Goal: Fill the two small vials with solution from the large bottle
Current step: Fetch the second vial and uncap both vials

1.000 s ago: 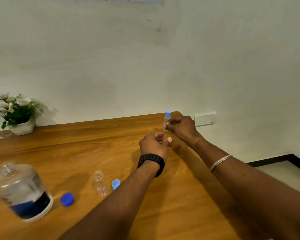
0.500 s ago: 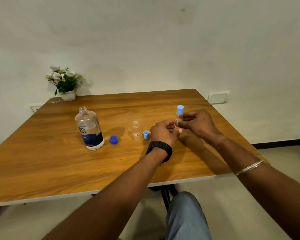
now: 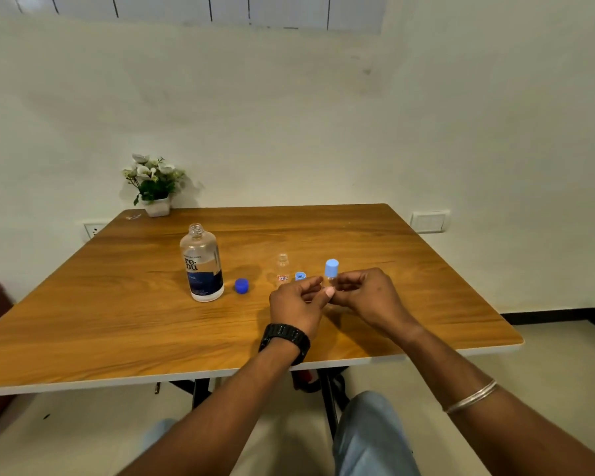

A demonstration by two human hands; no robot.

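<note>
The large clear bottle (image 3: 201,266) with a dark blue label stands uncapped left of centre on the wooden table (image 3: 117,321). Its dark blue cap (image 3: 242,286) lies beside it. An open small vial (image 3: 282,269) stands further right, with a light blue cap (image 3: 300,276) next to it. A second small vial (image 3: 332,269), capped in light blue, is held upright just above the table. My right hand (image 3: 368,298) grips its body from the right. My left hand (image 3: 294,304) pinches its lower part with thumb and forefinger from the left. The vial's body is mostly hidden.
A small white pot of flowers (image 3: 155,187) stands at the table's far left corner. The wall has a socket (image 3: 91,231) on the left and a switch plate (image 3: 429,222) on the right. My knees (image 3: 368,438) are below the near table edge.
The view has pulled back from the table. The capped vial has come nearer and left, towards the open vial, in my right hand. My left hand has closed in on it.
</note>
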